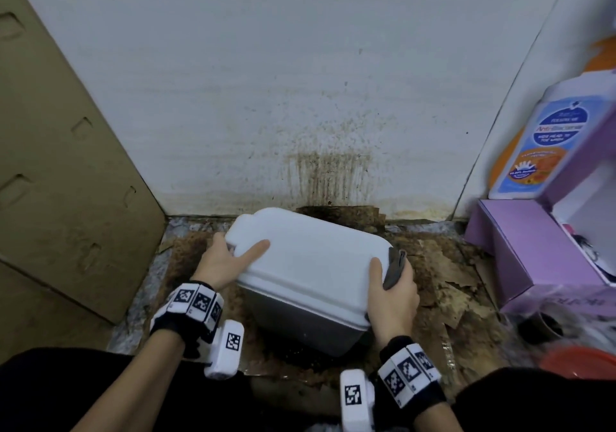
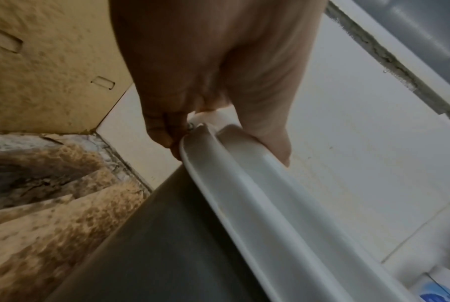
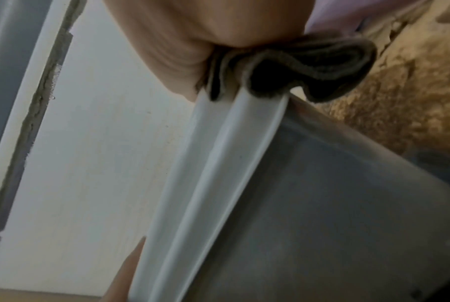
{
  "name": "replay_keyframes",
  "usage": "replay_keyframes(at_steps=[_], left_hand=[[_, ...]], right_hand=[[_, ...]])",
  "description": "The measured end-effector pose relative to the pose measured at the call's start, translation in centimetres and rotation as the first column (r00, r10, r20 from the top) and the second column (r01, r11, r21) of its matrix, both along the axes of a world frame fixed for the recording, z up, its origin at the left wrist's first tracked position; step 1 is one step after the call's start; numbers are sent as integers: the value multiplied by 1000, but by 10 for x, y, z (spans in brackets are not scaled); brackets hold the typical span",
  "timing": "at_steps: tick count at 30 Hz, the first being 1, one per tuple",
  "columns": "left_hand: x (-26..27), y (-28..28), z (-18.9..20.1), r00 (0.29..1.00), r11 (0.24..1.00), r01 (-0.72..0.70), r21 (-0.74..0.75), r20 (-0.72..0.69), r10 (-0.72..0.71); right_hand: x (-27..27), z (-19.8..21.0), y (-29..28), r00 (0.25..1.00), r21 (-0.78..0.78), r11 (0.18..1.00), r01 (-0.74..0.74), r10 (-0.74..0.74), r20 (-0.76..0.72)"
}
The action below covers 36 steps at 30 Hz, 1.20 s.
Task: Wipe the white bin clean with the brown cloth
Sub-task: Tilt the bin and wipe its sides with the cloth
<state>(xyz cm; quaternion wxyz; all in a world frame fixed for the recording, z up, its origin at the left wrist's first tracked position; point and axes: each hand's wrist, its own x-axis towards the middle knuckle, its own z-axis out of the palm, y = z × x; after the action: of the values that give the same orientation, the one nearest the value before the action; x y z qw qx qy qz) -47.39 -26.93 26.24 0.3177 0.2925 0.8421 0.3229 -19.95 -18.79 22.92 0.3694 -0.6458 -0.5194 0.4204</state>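
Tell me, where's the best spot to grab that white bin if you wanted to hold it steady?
Probably by the lid's overhanging rim on the white bin, from both short ends: the left hand hooks under it there, the right hand presses the brown cloth opposite.

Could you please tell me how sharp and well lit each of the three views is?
Head view: evenly lit, the white plastic bin lid sharp, the purple cardboard box smeared at the bent edge. Left wrist view: dim, left hand soft. Right wrist view: dim, the folded brown cloth blurred.
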Motion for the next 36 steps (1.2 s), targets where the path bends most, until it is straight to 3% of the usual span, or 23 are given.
replay_keyframes(at_steps=[4,7,15,21,25,30,36], left_hand=[[-17,14,6,998,998,60,9,-5,-60],[-20,18,1,999,999,43,17,28,-43],[-8,15,-24,970,964,-233,129,109,219],[25,9,-30,834,862,-503,59,295,466],[63,-3,-30,825,864,-494,97,366,431],[89,-8,-48,811,885,-436,164,499,307],[83,-11,-45,818,886,-395,242,531,220]], right_hand=[[-16,7,-37,994,-4,994,111,-111,-21],[-24,5,-49,996,-23,996,87,-87,-15],[-31,-2,-39,996,-59,995,-80,77,-53],[-21,-3,3,980,-68,983,-170,161,-118],[-11,-6,32,941,-44,967,-250,232,-246],[-6,-10,48,907,-10,941,-339,324,-270],[-10,-5,32,911,28,965,-259,254,-324]])
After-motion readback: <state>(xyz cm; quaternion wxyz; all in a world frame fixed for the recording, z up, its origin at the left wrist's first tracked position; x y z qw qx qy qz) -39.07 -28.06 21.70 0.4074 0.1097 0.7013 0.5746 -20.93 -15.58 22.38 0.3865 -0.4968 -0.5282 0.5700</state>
